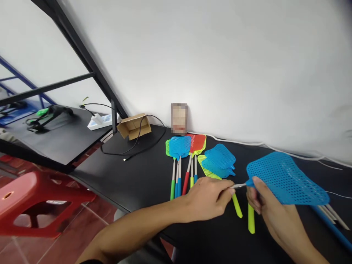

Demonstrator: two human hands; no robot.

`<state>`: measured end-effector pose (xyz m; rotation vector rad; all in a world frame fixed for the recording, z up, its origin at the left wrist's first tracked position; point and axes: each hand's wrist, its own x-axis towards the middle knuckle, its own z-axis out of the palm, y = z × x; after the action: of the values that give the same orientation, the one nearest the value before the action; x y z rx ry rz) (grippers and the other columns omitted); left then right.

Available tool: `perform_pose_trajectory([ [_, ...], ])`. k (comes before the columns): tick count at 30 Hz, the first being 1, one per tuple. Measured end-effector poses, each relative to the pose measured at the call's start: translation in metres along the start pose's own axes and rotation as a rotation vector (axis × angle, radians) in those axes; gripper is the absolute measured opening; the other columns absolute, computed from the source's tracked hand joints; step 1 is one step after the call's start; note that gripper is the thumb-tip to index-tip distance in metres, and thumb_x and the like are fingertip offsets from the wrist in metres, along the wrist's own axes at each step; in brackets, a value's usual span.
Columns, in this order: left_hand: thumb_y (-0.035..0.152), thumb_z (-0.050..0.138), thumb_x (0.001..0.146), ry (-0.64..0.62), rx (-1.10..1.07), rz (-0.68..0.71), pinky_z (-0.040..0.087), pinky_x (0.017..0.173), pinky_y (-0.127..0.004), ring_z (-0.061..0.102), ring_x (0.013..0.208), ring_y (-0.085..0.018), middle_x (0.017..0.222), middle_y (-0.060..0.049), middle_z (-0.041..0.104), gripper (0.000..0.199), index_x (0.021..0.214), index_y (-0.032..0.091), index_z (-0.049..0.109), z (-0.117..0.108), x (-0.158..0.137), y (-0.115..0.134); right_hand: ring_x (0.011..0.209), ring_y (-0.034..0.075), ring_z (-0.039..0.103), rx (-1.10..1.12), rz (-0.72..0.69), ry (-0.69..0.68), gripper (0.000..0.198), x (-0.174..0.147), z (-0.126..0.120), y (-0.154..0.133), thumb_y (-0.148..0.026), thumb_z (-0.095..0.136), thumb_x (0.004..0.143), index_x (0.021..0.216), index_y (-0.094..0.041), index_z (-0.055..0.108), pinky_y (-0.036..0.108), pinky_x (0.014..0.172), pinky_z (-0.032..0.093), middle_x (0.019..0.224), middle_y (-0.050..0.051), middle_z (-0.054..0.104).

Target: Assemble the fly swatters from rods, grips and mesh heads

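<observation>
My left hand [206, 198] pinches a thin metal rod [238, 186] between thumb and fingertips. The rod's far end meets the neck of a blue fly swatter head [286, 179], and my right hand [271, 205] grips that neck. Whether the two parts are fully joined, I cannot tell. Behind my left hand lie loose blue swatter heads [220, 157] over a yellow one [203, 167]. A yellow handle [237, 207] shows between my hands, another yellow handle [251, 220] below my right hand. Fly swatters with blue [180, 146] and red [198, 142] heads lie left of these.
An open cardboard box [134, 126] and a black cable [123, 152] lie at the back left. A blurred upright item [179, 119] leans on the wall. More rods [334, 214] lie far right. A red stool [41, 205] stands left of the black table [110, 183].
</observation>
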<state>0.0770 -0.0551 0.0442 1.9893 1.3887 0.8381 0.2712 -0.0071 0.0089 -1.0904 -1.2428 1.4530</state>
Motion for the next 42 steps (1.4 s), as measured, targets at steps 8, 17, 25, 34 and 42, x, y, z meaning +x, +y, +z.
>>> perform_pose_trajectory([
  [8, 0.038, 0.058, 0.095, 0.134, -0.967, -0.351, 0.018, 0.045, -0.023, 0.028, 0.047, -0.007, 0.065, 0.006, 0.041, 0.022, 0.097, 0.018, 0.066, -0.013, 0.019, -0.022, 0.060, 0.018, 0.052, -0.111, -0.137, -0.368, 0.057, 0.013, -0.016, 0.002, -0.060, 0.040, 0.103, 0.081, -0.017, 0.072, 0.031, 0.054, 0.039, 0.065, 0.004, 0.057],
  [17, 0.045, 0.071, 0.091, 0.428, -1.265, -0.294, 0.022, 0.042, -0.019, 0.033, 0.048, -0.005, 0.076, 0.005, 0.050, 0.029, 0.103, 0.023, 0.055, -0.038, 0.026, -0.027, 0.056, 0.016, 0.051, -0.372, -0.244, -0.013, 0.044, 0.027, -0.028, -0.021, -0.054, 0.054, 0.100, 0.078, -0.019, 0.068, 0.029, 0.055, 0.041, 0.063, 0.001, 0.057],
  [25, 0.028, 0.068, 0.090, 0.586, -1.379, -0.331, 0.033, 0.043, -0.019, 0.040, 0.054, -0.006, 0.076, 0.003, 0.049, 0.024, 0.109, 0.015, 0.061, -0.044, 0.030, -0.033, 0.062, 0.020, 0.059, -1.071, -0.347, 0.282, 0.033, 0.014, -0.107, -0.046, -0.048, 0.055, 0.096, 0.085, -0.021, 0.069, 0.031, 0.062, 0.041, 0.070, 0.003, 0.068],
  [34, 0.029, 0.065, 0.094, 0.250, -1.284, -0.432, 0.032, 0.044, -0.020, 0.039, 0.055, -0.007, 0.080, 0.001, 0.052, 0.023, 0.112, 0.015, 0.067, -0.031, 0.020, -0.012, 0.064, 0.018, 0.057, -1.066, -0.369, 0.224, 0.029, 0.024, -0.083, -0.045, -0.043, 0.053, 0.099, 0.083, -0.021, 0.065, 0.031, 0.066, 0.039, 0.072, 0.001, 0.066],
  [42, 0.042, 0.065, 0.095, 0.223, -1.180, -0.452, 0.034, 0.047, -0.022, 0.044, 0.060, -0.010, 0.079, 0.000, 0.054, 0.031, 0.111, 0.016, 0.070, -0.024, 0.019, -0.015, 0.067, 0.019, 0.056, -1.035, -0.440, 0.157, 0.031, 0.043, -0.045, -0.010, -0.037, 0.047, 0.101, 0.079, -0.021, 0.060, 0.031, 0.065, 0.039, 0.071, 0.002, 0.061],
])
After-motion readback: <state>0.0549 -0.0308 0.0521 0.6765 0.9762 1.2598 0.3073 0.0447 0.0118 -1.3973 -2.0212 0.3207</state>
